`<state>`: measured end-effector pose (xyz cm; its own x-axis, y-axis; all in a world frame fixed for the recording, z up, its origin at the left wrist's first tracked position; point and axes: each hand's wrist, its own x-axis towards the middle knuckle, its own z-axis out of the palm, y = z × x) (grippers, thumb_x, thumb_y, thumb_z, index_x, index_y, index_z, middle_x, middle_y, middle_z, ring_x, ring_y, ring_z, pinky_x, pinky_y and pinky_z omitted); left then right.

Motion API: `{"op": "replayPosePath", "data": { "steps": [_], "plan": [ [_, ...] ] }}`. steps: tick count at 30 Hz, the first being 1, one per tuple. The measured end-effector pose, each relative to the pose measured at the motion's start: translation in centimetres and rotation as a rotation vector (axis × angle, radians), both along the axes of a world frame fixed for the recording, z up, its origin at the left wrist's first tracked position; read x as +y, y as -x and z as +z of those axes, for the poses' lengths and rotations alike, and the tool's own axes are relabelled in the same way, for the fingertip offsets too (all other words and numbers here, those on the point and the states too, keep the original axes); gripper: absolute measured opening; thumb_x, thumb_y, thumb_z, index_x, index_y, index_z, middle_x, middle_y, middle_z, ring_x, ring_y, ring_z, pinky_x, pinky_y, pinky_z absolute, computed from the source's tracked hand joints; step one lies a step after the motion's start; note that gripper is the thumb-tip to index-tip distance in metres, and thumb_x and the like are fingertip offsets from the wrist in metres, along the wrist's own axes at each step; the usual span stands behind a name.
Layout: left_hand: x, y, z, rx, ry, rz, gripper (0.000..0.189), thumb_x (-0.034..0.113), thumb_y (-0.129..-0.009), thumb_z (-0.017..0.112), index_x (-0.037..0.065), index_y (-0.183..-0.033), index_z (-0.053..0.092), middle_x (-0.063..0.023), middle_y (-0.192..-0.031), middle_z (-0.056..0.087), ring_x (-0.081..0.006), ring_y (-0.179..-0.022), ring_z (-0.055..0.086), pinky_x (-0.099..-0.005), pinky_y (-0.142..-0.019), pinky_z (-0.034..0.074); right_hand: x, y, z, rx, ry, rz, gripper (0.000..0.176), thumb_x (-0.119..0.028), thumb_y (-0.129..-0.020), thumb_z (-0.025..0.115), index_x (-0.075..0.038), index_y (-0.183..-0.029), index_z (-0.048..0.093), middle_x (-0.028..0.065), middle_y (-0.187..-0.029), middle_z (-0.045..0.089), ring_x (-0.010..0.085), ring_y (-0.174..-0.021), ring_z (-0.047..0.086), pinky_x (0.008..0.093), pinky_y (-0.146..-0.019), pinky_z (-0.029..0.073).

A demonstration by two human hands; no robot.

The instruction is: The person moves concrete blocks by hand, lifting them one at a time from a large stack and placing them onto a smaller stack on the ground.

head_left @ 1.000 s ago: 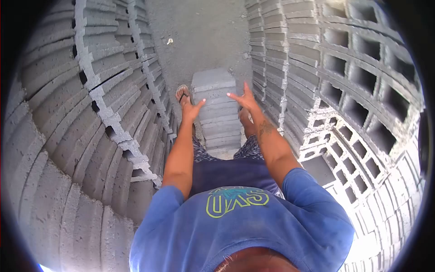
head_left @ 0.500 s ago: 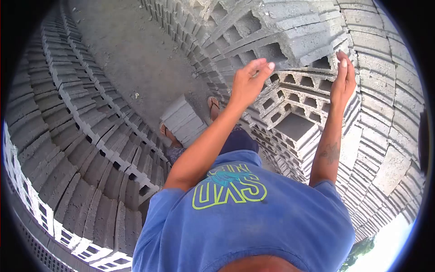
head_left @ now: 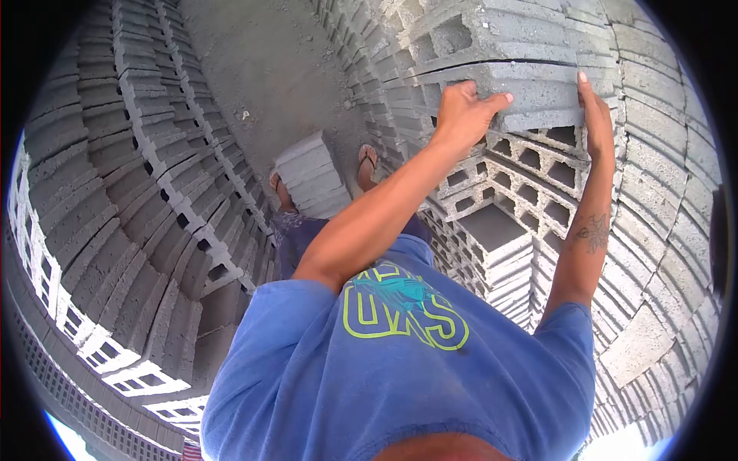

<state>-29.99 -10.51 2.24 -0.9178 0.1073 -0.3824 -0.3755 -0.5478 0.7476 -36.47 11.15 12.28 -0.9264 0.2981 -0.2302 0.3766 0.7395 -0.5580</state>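
A grey hollow concrete block [head_left: 538,96] lies in the upper part of the stack ahead of me, just under another block [head_left: 530,31]. My left hand [head_left: 467,115] grips its left end, fingers curled at the hollow and thumb on the near face. At the block's right end is my right hand [head_left: 597,119], thumb pressed along the edge; its other fingers are partly hidden. Beneath both hands, more hollow blocks [head_left: 530,157] show their open cells.
Long rows of stacked blocks [head_left: 100,253] run along my left. A tall block wall [head_left: 653,192] rises on my right. Between my sandalled feet [head_left: 367,156] several blocks [head_left: 311,177] stand on the dusty ground [head_left: 261,61].
Both hands have come onto the concrete block from just short of it, left hand at one end and right at the other. My view has shifted slightly.
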Motion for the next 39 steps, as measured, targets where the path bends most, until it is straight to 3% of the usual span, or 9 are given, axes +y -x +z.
{"op": "replayPosePath", "data": {
  "steps": [3, 5, 7, 11, 17, 22, 30, 33, 39],
  "plan": [
    [-2.5, -2.0, -2.0, -0.041, 0.046, -0.106, 0.028, 0.019, -0.075, 0.08, -0.001, -0.075, 0.06, -0.0015, -0.064, 0.055, -0.0064, -0.053, 0.042, -0.0257, -0.045, 0.03, 1.4, -0.6, -2.4, -0.24, 0.093, 0.088, 0.093, -0.063, -0.079, 0.063, 0.015, -0.126, 0.05, 0.0273, -0.127, 0.054, 0.031, -0.122, 0.049, 0.0389, -0.105, 0.034],
    [-4.6, -3.9, -0.5, -0.004, -0.036, -0.045, 0.03, 0.022, -0.076, 0.081, -0.002, -0.077, 0.061, -0.0008, -0.063, 0.054, -0.006, -0.053, 0.041, -0.0259, -0.044, 0.029, -1.9, -3.5, -1.5, -0.239, 0.368, -0.099, 0.086, -0.054, -0.078, 0.071, 0.014, -0.125, 0.048, 0.0269, -0.122, 0.055, 0.0313, -0.118, 0.051, 0.0406, -0.101, 0.039],
    [-5.6, -5.5, -1.2, -0.097, 0.086, -0.117, 0.036, 0.019, -0.073, 0.081, -0.009, -0.088, 0.065, -0.007, -0.071, 0.064, -0.0093, -0.06, 0.054, -0.0265, -0.052, 0.042, -2.9, -5.8, -2.6, -0.131, 0.499, -0.148, 0.08, -0.046, -0.076, 0.076, 0.013, -0.123, 0.049, 0.0244, -0.118, 0.057, 0.0315, -0.113, 0.055, 0.042, -0.096, 0.043],
    [-8.5, -7.7, -3.4, 0.011, 0.04, 0.048, 0.041, 0.021, -0.071, 0.084, -0.008, -0.091, 0.065, -0.0119, -0.079, 0.069, -0.0117, -0.068, 0.061, -0.0273, -0.06, 0.049, -8.2, -9.2, -1.9, -0.089, 0.469, -0.085, 0.074, -0.035, -0.076, 0.08, 0.012, -0.123, 0.048, 0.0224, -0.114, 0.058, 0.0282, -0.104, 0.058, 0.0388, -0.092, 0.046],
    [-17.5, -11.8, 0.2, -0.09, 0.05, 0.134, 0.039, 0.014, -0.074, 0.082, -0.01, -0.098, 0.063, -0.0156, -0.09, 0.069, -0.0148, -0.08, 0.064, -0.0287, -0.072, 0.052, -16.7, -12.6, -2.1, -0.198, 0.65, -0.016, 0.063, -0.017, -0.072, 0.083, 0.01, -0.119, 0.05, 0.0178, -0.11, 0.061, 0.0244, -0.102, 0.059, 0.0378, -0.096, 0.043],
    [-24.3, -13.6, -2.5, -0.255, 0.031, 0.285, 0.037, 0.006, -0.076, 0.078, -0.01, -0.104, 0.061, -0.0168, -0.094, 0.069, -0.0175, -0.082, 0.066, -0.0302, -0.075, 0.053, -23.9, -11.8, -8.8, -0.329, 0.746, 0.116, 0.061, -0.013, -0.07, 0.084, 0.01, -0.116, 0.052, 0.0164, -0.107, 0.063, 0.0214, -0.097, 0.061, 0.0328, -0.091, 0.046],
    [-30.8, -12.4, -20.2, -0.251, 0.237, 0.344, 0.039, 0.008, -0.075, 0.078, -0.012, -0.104, 0.061, -0.0191, -0.098, 0.068, -0.0205, -0.084, 0.066, -0.0297, -0.077, 0.052, -32.9, -9.7, -27.1, -0.394, 0.921, 0.103, 0.067, -0.015, -0.067, 0.087, 0.011, -0.117, 0.051, 0.0193, -0.107, 0.064, 0.0226, -0.096, 0.063, 0.0326, -0.086, 0.05],
    [-31.7, -12.2, -27.1, -0.35, 0.34, 0.373, 0.045, 0.012, -0.071, 0.081, -0.011, -0.106, 0.062, -0.0198, -0.098, 0.068, -0.0227, -0.086, 0.066, -0.0315, -0.079, 0.051, -34.3, -9.7, -36.2, -0.403, 0.911, 0.064, 0.069, -0.022, -0.067, 0.087, 0.011, -0.117, 0.053, 0.0192, -0.107, 0.064, 0.0233, -0.095, 0.064, 0.0329, -0.085, 0.05],
    [-33.3, -12.8, -41.3, -0.597, 0.456, 0.325, 0.06, 0.028, -0.065, 0.083, -0.007, -0.11, 0.063, -0.0227, -0.1, 0.067, -0.0305, -0.092, 0.066, -0.0368, -0.084, 0.049, -36.3, -9.2, -47.0, -0.572, 0.745, 0.033, 0.073, -0.034, -0.069, 0.085, 0.008, -0.12, 0.054, 0.0182, -0.111, 0.063, 0.0245, -0.099, 0.063, 0.0325, -0.086, 0.05]
  ]
}}
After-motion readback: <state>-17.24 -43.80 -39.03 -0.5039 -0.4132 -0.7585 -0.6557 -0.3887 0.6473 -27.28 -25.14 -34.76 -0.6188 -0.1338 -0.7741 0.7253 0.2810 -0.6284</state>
